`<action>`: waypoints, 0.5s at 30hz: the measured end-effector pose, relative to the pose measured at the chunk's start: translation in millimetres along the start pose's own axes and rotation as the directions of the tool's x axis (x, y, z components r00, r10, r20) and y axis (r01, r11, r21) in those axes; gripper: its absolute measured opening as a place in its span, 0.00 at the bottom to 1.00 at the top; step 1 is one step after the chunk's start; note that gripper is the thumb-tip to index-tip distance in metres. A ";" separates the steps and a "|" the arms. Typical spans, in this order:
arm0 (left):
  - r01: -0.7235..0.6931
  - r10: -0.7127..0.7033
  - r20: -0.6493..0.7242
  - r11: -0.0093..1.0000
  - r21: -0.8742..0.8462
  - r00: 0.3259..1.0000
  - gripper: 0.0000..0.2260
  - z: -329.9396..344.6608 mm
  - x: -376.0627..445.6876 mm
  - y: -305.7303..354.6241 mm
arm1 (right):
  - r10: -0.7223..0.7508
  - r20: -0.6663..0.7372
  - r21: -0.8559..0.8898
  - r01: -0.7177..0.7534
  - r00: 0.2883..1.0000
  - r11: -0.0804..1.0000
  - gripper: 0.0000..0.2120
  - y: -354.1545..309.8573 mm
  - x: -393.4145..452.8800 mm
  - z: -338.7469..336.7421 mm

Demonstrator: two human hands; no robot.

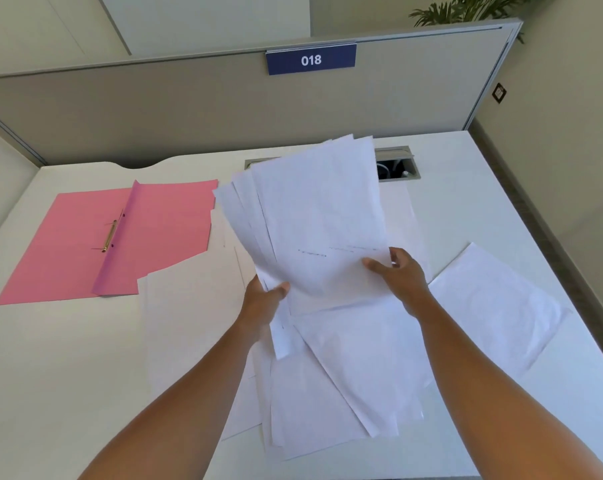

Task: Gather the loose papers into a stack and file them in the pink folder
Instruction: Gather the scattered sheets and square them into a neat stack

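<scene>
I hold a fanned bunch of white papers (313,216) raised above the desk, its sheets uneven. My left hand (263,301) grips the bunch at its lower left corner. My right hand (398,271) pinches its lower right edge, thumb on top. More loose sheets (355,368) lie overlapping on the desk under my arms, and one sheet (497,306) lies further right. The pink folder (85,247) lies open flat at the left, with a brass fastener (109,235) along its spine.
The white desk (50,358) is bounded by a grey partition (154,109) at the back with a blue "018" sign (311,59). An open cable hatch (397,166) sits behind the papers. The desk's right edge drops to the floor.
</scene>
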State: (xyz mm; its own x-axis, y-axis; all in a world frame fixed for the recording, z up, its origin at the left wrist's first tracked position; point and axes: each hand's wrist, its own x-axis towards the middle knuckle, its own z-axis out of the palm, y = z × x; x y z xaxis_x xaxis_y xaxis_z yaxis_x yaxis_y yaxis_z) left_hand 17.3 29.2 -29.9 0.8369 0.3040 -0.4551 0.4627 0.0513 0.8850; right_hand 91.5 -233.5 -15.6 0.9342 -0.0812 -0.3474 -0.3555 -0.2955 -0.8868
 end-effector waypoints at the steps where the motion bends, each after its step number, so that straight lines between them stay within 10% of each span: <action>1: -0.016 0.016 0.000 1.000 -0.019 1.000 0.13 -0.4 0.9 6.7 | -0.031 0.026 0.013 0.031 0.999 0.999 0.21 -5.5 -0.3 -0.4; 15: -0.466 0.450 -0.129 0.869 -0.168 0.884 0.10 15.9 -15.5 128.3 | -0.346 -0.144 0.191 0.370 0.927 0.909 0.17 -97.9 -20.6 1.4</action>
State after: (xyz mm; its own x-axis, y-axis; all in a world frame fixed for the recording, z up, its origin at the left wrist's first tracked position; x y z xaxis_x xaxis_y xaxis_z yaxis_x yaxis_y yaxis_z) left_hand 68.3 15.9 89.1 0.9102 0.4140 0.0084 -0.0375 0.0623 0.9974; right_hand 107.0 -201.6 78.0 0.9935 -0.1101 0.0291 0.0162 -0.1165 -0.9931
